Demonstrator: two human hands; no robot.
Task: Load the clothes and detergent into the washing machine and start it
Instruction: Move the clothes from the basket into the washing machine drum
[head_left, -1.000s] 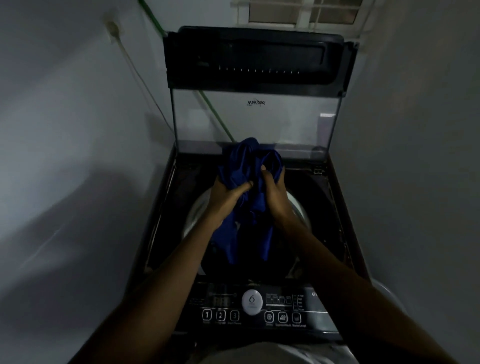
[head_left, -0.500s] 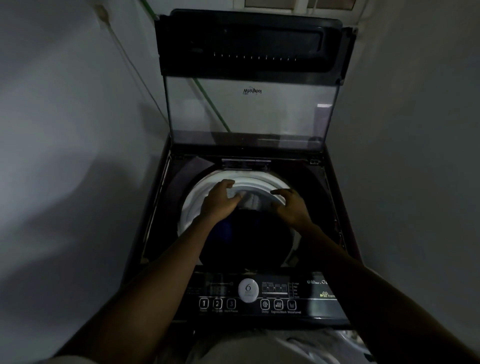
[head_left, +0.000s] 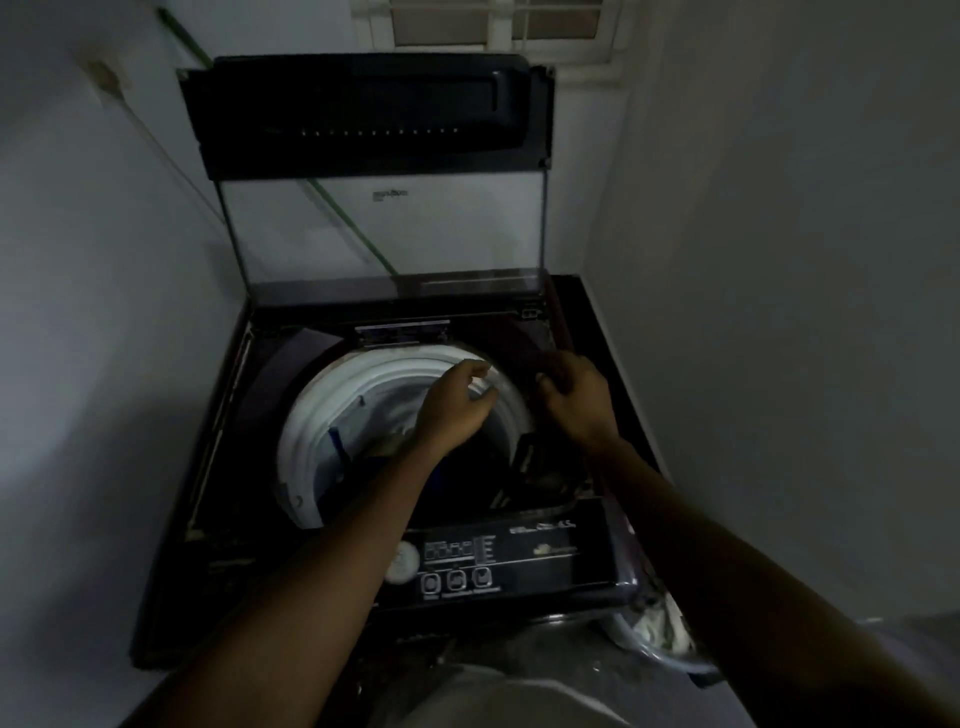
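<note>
— Well, what is seen first?
— A dark top-loading washing machine (head_left: 218, 467) is seen from above, set between two pale walls. Its lid (head_left: 363, 114) is raised upright at the back, and a green hose (head_left: 343, 218) is made out through the lid's clear pane.
— And what is shown beneath the lid?
— The drum (head_left: 311, 415) is exposed, ringed by a white rim. The control panel (head_left: 519, 561) is set along the near edge and is partly covered by the left forearm.
— Is anything placed beside the machine?
— A pale tub (head_left: 649, 657) is glimpsed at the lower right, just beside the machine's near corner, with light cloth heaped in it.
— Where are the clothes found?
— Blue clothes (head_left: 338, 441) are lodged inside the drum, low against its left wall; the rest is lost in shadow.
— How are the hands held?
— The left hand (head_left: 457, 400) is held over the far right part of the white rim, fingers loosely curved, with nothing seen in them. The right hand (head_left: 579, 400) is held just beside it, over the dark deck to the right of the drum, fingers curled inward; whether anything is pinched there cannot be told.
</note>
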